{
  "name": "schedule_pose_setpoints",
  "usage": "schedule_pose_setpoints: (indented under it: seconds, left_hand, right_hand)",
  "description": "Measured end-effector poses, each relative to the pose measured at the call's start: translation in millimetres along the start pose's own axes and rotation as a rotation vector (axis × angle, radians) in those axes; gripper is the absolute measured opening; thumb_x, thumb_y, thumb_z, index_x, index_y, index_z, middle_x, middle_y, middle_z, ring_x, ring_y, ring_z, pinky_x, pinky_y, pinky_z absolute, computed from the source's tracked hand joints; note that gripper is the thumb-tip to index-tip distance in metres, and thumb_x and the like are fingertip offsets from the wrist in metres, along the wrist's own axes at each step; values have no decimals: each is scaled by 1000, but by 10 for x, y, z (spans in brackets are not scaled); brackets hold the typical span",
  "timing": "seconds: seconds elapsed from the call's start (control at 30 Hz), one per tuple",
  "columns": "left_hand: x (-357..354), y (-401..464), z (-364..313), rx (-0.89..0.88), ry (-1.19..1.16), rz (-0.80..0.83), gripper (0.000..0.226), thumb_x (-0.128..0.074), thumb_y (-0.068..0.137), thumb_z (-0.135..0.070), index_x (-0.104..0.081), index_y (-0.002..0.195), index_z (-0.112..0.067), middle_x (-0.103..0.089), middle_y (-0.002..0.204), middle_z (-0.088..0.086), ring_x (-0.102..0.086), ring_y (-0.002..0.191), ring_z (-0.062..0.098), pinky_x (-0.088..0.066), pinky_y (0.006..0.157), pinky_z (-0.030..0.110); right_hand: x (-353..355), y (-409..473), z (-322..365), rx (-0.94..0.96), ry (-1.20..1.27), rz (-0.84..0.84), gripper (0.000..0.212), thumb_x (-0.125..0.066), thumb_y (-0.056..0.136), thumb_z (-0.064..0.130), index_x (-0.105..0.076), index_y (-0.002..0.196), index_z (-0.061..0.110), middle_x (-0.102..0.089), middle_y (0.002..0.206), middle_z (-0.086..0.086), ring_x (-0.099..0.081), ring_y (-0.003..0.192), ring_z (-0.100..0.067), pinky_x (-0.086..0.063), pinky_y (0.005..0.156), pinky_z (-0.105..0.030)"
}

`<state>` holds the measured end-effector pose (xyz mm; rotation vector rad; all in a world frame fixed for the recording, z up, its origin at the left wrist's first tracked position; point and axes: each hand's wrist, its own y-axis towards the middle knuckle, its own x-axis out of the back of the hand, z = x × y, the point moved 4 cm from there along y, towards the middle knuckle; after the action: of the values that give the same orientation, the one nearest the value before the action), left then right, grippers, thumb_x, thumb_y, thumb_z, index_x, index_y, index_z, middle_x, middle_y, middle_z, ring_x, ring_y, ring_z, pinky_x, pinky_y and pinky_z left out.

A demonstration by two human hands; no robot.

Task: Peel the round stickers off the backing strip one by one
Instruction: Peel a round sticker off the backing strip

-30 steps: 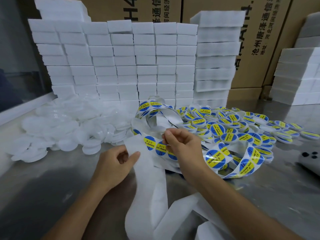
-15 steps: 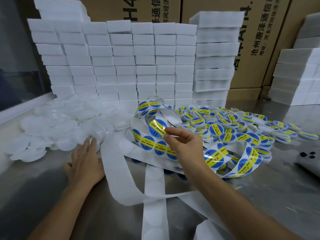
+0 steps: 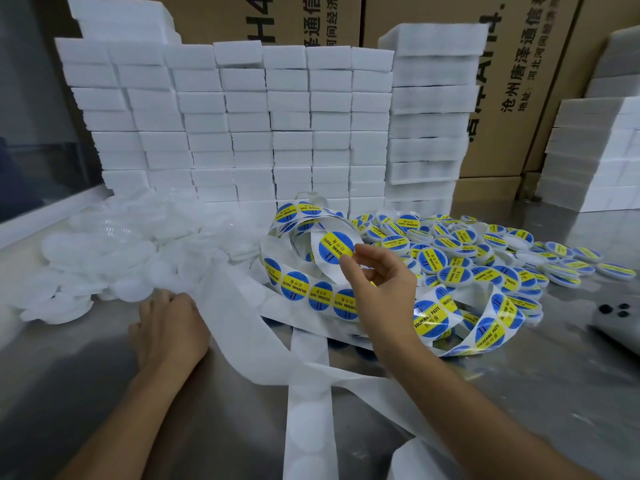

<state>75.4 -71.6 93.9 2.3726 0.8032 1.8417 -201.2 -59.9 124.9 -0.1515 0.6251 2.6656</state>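
My right hand (image 3: 375, 285) pinches a peeled round blue-and-yellow sticker (image 3: 335, 247) by its lower edge and holds it up above the strip. The white backing strip (image 3: 304, 296) curls across the metal table, with a row of the same stickers still on it under my right hand; its bare stretch (image 3: 308, 393) trails toward me. My left hand (image 3: 166, 323) reaches into the edge of the pile of white plastic lids (image 3: 104, 258) at the left; its fingertips are hidden among the lids and strip.
A heap of lids with stickers on them (image 3: 485, 258) lies at the right. Stacks of white foam blocks (image 3: 242, 126) and cardboard boxes (image 3: 512, 81) wall the back. A grey phone (image 3: 616, 323) lies at the right edge of the metal table (image 3: 519, 393).
My right hand peeled one sticker off the strip and lifted it. My left hand let go of the bare backing and moved left to the white lids.
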Motion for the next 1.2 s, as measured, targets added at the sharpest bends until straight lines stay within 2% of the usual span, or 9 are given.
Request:
schedule_pose_setpoints:
  seconds: [0.07,0.17,0.37,0.6,0.7,0.77,0.83,1.0,1.2]
  left_hand:
    - [26,7,-36,6,5,-39,14,-59,89,-13,-58,102,-10,-50,118,15,-43,112,34,-42,87,45]
    - [146,2,-93,42,-241,-231,5,-51,90,-4,-55,87,-5,-57,101,20,-50,97,39,-45,78,52]
    - [378,-104,-152,-65,-648,-548,6,-39,101,-14,-38,97,-18,-47,93,8,-47,81,29,-39,66,43]
    - [626,-244,-330,-280,-844,-677,20,-40,100,-8,-52,114,-1,-58,108,19,-55,99,34,-46,81,40]
    - [682,-320,-454,-358,-866,-681,24,-45,97,-2,-55,119,-2,-61,106,9,-57,96,19,-46,85,29]
    - [667,-338,-541,-345,-985,-598,23,-53,95,-1,-59,116,-9,-62,95,-6,-58,85,3,-47,81,18]
    - [572,-318,-631,-236,-1239,-384,23,-60,90,2,-63,104,-16,-66,81,-14,-63,74,-2,-51,73,16]
    - [239,-311,-716,71,-1672,130,20,-70,81,6,-68,94,-9,-76,88,12,-74,76,23,-58,67,25]
    - [103,-332,-702,191,-1737,314,25,-73,73,3,-69,97,-1,-76,87,16,-74,77,26,-59,65,25]
  right_hand:
    - [6,8,-27,-11,-4,-18,24,-76,85,18,-69,107,19,-73,80,11,-64,74,0,-52,68,-14]
    - [28,22,-53,-6,-36,-34,29,-75,86,16,-68,113,18,-73,80,10,-68,80,-3,-52,72,-12]
    - [38,32,-50,40,-84,-40,12,-74,87,14,-72,90,25,-71,78,15,-66,77,1,-50,68,-12]
    - [-23,0,-40,24,-103,36,12,-69,91,19,-68,85,29,-69,97,8,-68,85,-8,-57,72,-33]
    - [-69,-38,-3,58,-99,96,13,-70,89,16,-68,83,28,-59,113,2,-68,83,0,-53,64,-24]
    - [-87,-50,5,39,-102,118,10,-70,89,17,-69,84,25,-62,110,2,-68,79,0,-49,63,-19]
    - [-101,-64,13,-8,-74,141,6,-71,89,17,-71,86,23,-69,101,5,-68,76,0,-48,63,-18]
    - [-109,-80,78,-91,48,184,5,-72,88,16,-76,88,18,-75,80,5,-67,73,-2,-51,62,-15]
    - [-127,-81,99,-223,153,219,7,-75,84,14,-77,81,20,-75,74,4,-65,63,-3,-50,59,-15]
